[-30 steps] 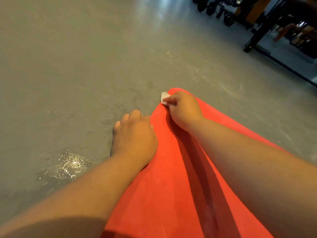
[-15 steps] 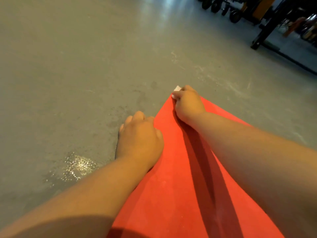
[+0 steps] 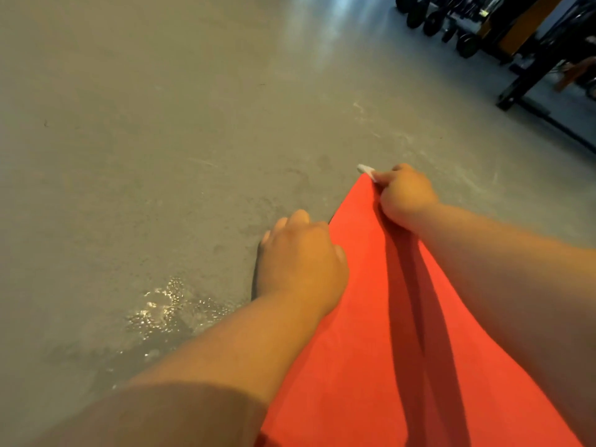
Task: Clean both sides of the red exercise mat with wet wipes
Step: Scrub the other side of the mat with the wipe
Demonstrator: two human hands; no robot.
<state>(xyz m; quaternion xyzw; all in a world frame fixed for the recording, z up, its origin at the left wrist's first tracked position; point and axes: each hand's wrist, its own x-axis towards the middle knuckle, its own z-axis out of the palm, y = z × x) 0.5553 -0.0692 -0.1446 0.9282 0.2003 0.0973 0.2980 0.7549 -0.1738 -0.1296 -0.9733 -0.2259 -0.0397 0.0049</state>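
Gym. Upper right of frame: row of dumbbells (image 3: 433, 23), black steel rack (image 3: 532, 75) with yellow upright (image 3: 522, 22) beside them. Wide scuffed grey floor (image 3: 161, 117); red mat (image 3: 354, 333) spread on it, lower right.

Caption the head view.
Right hand holds a wipe at the red mat's corner; left hand rests at its edge.

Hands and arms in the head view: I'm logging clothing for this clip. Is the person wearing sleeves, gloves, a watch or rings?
Nothing worn shows. The left hand and right hand are bare, no gloves; both forearms are uncovered to the frame edge, with no sleeve, watch or bracelet. Fingers are mostly hidden, so rings cannot be ruled out.
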